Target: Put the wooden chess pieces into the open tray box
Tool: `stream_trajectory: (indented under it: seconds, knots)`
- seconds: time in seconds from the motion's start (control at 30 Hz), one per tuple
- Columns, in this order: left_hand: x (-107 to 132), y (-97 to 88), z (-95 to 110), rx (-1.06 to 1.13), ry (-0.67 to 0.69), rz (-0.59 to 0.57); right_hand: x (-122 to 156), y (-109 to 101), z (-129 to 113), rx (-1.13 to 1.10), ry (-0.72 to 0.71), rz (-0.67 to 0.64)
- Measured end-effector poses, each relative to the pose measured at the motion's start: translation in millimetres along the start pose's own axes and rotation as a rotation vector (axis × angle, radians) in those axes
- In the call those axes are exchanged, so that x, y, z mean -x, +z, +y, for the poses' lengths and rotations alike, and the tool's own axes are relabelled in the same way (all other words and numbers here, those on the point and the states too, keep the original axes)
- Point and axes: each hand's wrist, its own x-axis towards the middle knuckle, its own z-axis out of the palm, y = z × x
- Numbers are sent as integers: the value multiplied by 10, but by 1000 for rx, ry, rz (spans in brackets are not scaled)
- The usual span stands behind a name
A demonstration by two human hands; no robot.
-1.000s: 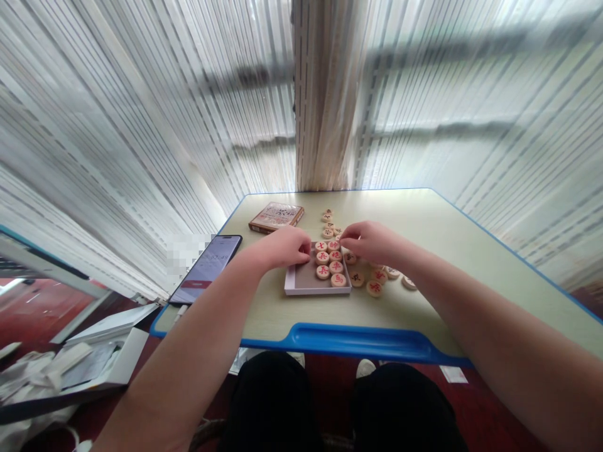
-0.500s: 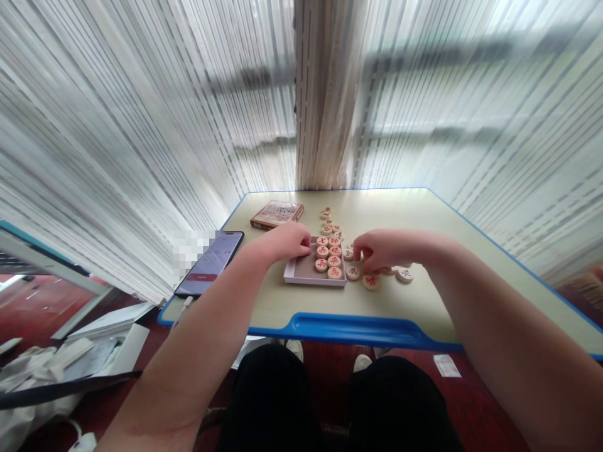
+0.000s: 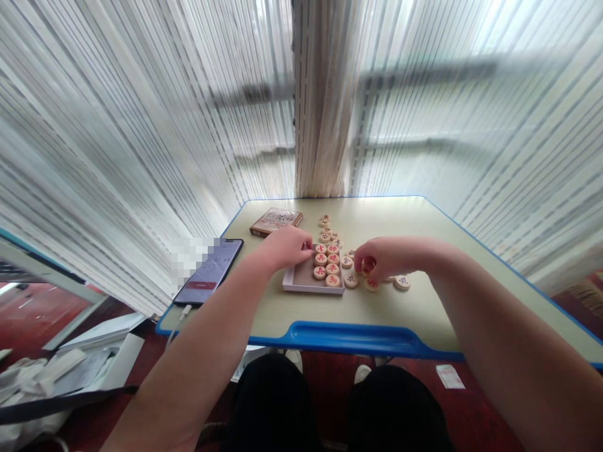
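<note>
A shallow grey box tray lies on the table and holds several round wooden chess pieces with red characters. My left hand rests curled on the tray's far left rim, fingers closed on its edge. My right hand hovers just right of the tray over loose pieces, fingers pinched round one red-marked piece. More loose pieces lie beyond the tray.
A brown box lid lies at the table's far left. A phone with a cable overhangs the left edge. The table has a blue rim with a front groove. Curtains hang behind. Papers lie on the floor at left.
My right hand has moved from the tray's far right corner to the loose pieces right of it and pinched one. My left hand stays on the tray.
</note>
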Motion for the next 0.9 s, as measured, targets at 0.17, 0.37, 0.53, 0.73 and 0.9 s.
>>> stream_trajectory:
  seconds: [0.17,0.37,0.53,0.73,0.9]
  knots:
    - [-16,29,43,-79,-17,-63,36,14,-11,-19,-27,-39]
    - [-41,37,78,-91,-49,-52,-86,39,49,-38,-32,-10]
    - [-83,80,25,-89,-32,-25,-127,22,43,-62,-3,101]
    - [-96,108,-17,-89,-34,-4,-112,22,85,-30,8,80]
    - [-97,117,-47,-83,-42,25,-115,9,75,-31,10,162]
